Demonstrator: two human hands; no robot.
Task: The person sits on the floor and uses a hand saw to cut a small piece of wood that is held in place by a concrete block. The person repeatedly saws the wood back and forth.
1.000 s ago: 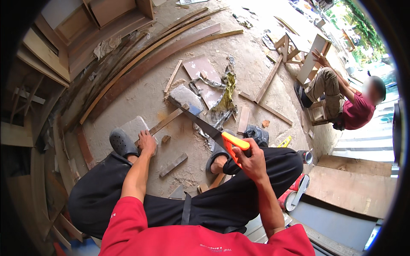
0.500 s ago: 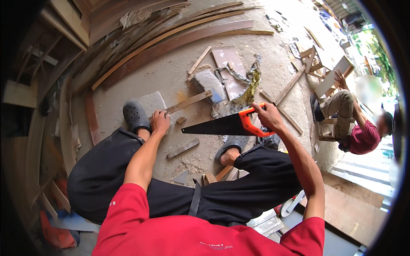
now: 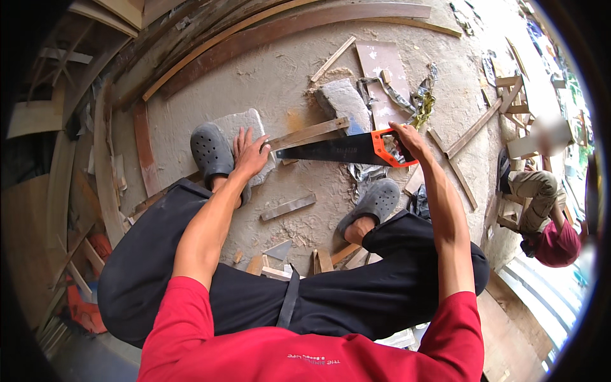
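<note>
Wooden strip (image 3: 312, 132) runs left to right between the pale block's (image 3: 247, 121) right edge and the grey block's (image 3: 347, 100) near edge. The left hand (image 3: 252, 156), nearer, lies over its left part, fingers spread; the right hand (image 3: 409, 141) grasps the handsaw (image 3: 337, 149), blade roughly parallel.

Wood strip (image 3: 309, 134): runs rightward from the left hand (image 3: 251, 154) to the far block (image 3: 344, 102).
Saw (image 3: 337, 150): in the right hand (image 3: 410, 141), just before the wood strip, tip toward the left hand.
Near block (image 3: 247, 118): under the left hand, beside the left shoe (image 3: 211, 151).
Offcut (image 3: 288, 207): on the floor (image 3: 223, 89), between left shoe and right shoe (image 3: 380, 198).
Long board (image 3: 286, 27): behind both blocks.
Co-worker (image 3: 559, 245): at far right.
</note>
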